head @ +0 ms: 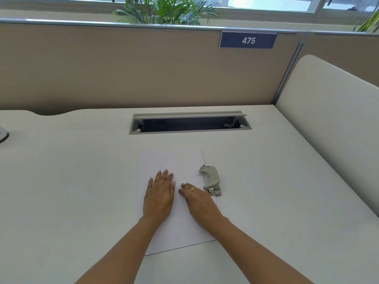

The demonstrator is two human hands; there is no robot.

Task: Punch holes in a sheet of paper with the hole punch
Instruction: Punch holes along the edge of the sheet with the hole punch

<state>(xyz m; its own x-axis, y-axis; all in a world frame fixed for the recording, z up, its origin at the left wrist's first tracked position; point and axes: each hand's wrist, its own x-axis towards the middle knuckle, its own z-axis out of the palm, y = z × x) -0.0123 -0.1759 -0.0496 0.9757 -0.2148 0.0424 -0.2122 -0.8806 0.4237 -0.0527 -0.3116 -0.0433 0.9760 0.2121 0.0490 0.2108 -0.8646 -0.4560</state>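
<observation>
A white sheet of paper (170,162) lies flat on the desk in front of me. A grey two-hole punch (211,179) sits at the sheet's right edge, and the edge seems to reach into its slot. My left hand (159,193) rests flat on the middle of the sheet with straight fingers. My right hand (198,198), wearing a gold ring, lies palm down on the sheet just left of the punch, fingers stretched toward the left hand. Neither hand touches the punch's lever.
The desk (82,181) is pale cream. An open grey cable tray (189,121) is set into it behind the paper. A tan partition with a "475" sign (248,40) closes the back, and a rounded cream divider (328,119) stands on the right.
</observation>
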